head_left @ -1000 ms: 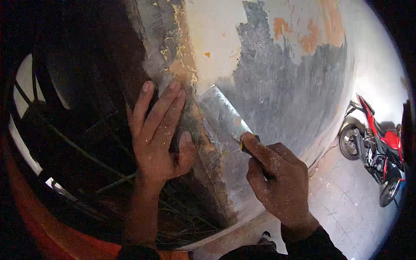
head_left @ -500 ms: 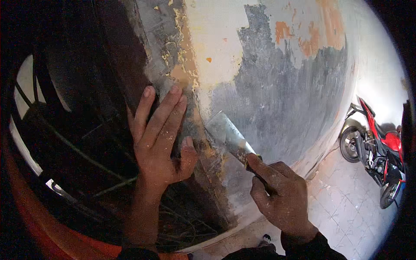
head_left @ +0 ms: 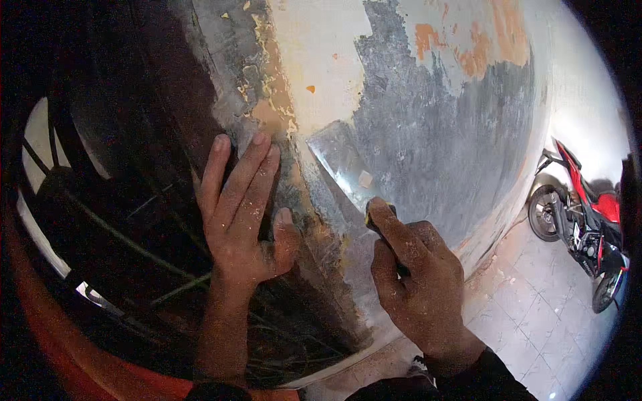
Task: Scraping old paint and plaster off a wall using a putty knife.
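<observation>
A wall (head_left: 428,147) with flaking cream, orange and grey patches fills the middle. My right hand (head_left: 421,281) is closed around the dark handle of a scraper (head_left: 344,167). Its wide metal blade rests against the wall, the far edge at the border of the cream paint and the bare grey. A small pale flake sits on the blade. To the left, my left hand (head_left: 241,220) lies with its fingers stretched out on the wall's chipped corner edge (head_left: 271,113), holding nothing. Pale dust specks both hands.
A red and black motorcycle (head_left: 582,220) stands at the right on a pale tiled floor (head_left: 521,314). Left of the corner is a dark area with thin greenish lines (head_left: 120,234). A red-orange surface (head_left: 127,374) curves along the lower left.
The scraper and my right hand have moved up and slightly left along the wall. A pale flake now shows on the blade. My left hand stays at the corner edge.
</observation>
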A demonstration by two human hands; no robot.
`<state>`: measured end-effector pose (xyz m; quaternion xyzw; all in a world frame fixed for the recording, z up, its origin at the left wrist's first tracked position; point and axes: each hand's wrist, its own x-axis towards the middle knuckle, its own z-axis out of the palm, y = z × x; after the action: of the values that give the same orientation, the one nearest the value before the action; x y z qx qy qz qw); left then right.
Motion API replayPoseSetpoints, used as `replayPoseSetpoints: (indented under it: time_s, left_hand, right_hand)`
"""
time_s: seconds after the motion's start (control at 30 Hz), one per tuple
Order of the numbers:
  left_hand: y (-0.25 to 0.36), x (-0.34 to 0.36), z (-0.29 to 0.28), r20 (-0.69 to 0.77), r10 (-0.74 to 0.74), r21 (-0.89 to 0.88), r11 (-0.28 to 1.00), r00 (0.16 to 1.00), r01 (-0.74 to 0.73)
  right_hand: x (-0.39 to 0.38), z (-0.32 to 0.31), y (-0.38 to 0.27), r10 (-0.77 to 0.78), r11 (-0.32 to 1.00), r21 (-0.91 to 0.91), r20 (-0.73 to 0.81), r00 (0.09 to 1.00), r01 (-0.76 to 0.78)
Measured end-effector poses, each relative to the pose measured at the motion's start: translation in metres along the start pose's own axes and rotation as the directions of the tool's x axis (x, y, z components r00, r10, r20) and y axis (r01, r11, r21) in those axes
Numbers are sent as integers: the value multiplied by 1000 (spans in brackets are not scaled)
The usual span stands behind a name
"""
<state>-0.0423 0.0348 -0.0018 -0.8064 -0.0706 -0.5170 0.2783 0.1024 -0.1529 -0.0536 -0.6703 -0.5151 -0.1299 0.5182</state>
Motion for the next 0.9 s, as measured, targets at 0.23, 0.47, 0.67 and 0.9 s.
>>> replayPoseSetpoints:
  time_s: [0.23,0.47,0.67,0.9]
  left_hand:
    - [0,3,-3,-25,20,3,1000,999,-20]
    - [1,4,4,-19,12,-19,1000,1000,-12]
    - [2,4,-4,-18,17,0,1000,1000,-17]
    - [0,3,-5,-24,16,-19,1000,1000,-17]
  right_hand:
    - [-27,2,3,89,995,-59,128,988,-82]
    - [-24,4,5,17,999,-33,36,999,-16]
    - [-3,2,-2,3,1000,15,33,999,-4]
    - [-27,9,10,-26,1000,16,32,999,26]
